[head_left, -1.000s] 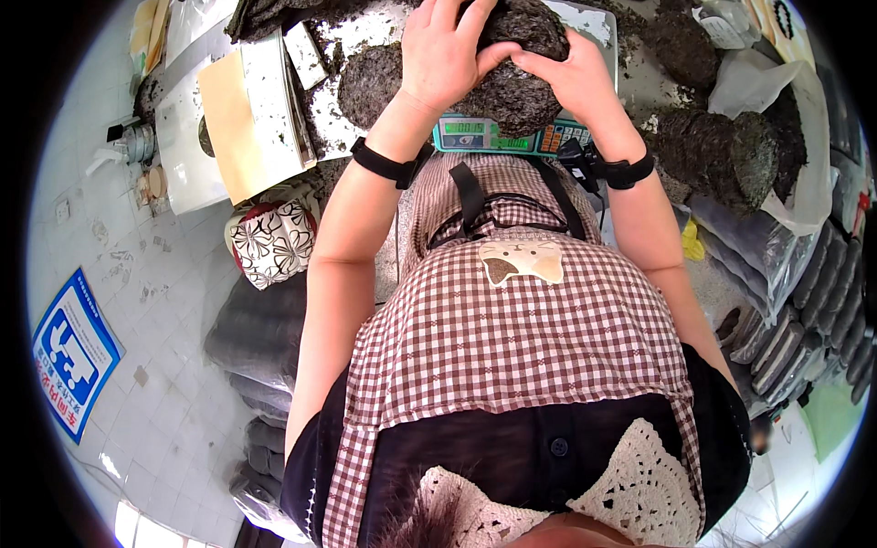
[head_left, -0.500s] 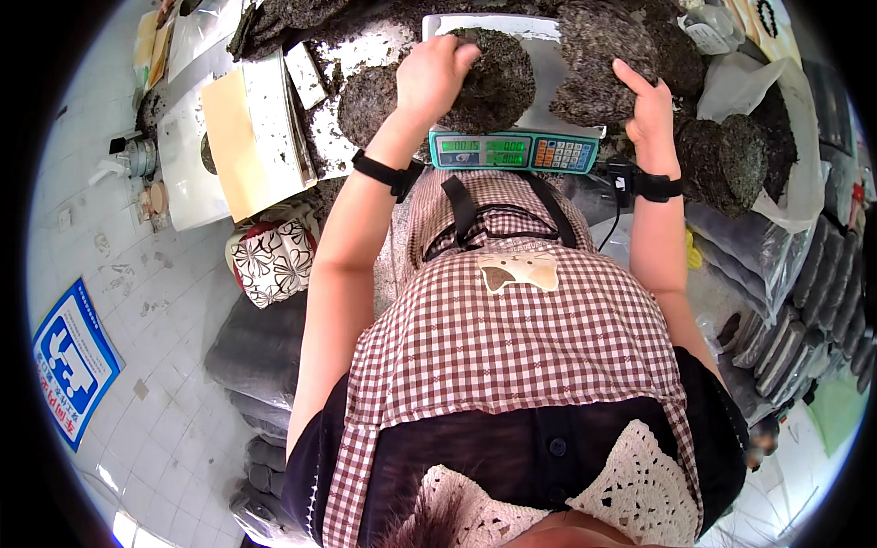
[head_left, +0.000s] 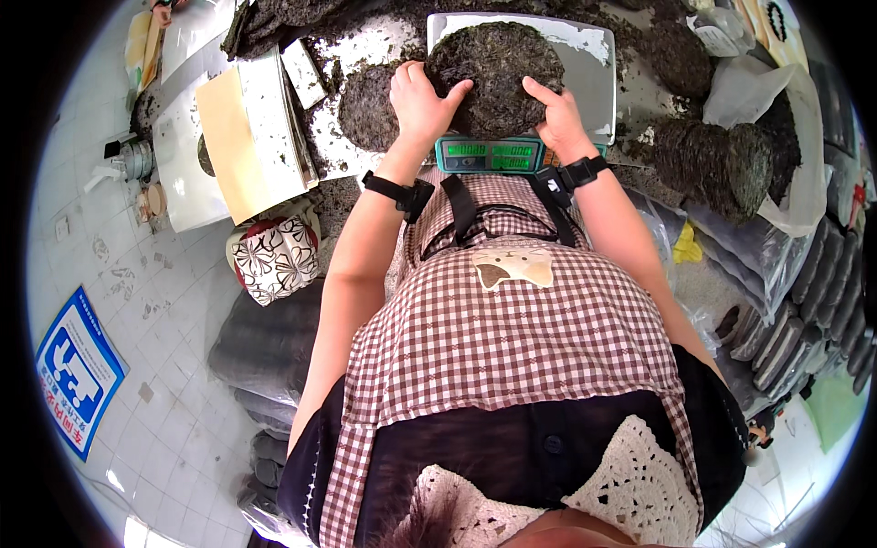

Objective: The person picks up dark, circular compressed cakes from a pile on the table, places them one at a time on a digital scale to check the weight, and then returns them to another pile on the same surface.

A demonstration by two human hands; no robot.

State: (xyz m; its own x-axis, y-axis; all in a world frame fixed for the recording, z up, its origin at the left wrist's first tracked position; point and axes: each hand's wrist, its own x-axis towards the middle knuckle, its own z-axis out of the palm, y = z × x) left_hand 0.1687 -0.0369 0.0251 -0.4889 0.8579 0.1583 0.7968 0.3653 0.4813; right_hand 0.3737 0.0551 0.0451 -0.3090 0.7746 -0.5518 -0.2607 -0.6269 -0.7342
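Steadying disc (head_left: 502,68) over scale's (head_left: 592,82) left edge: right hand (head_left: 564,121) pinching rim; left hand (head_left: 420,105) thumb on top, can't tell if gripping. Next move probably calls for even support.

Bright, cool light floods the frame, glinting off pale tiles (head_left: 174,365) at lower left and sheening clear plastic (head_left: 793,265) at right. A scale display (head_left: 493,155) glows green at upper centre; a black shirt (head_left: 493,447) swallows detail below. Fisheye distortion bends the edges into a black, blue-fringed rim.
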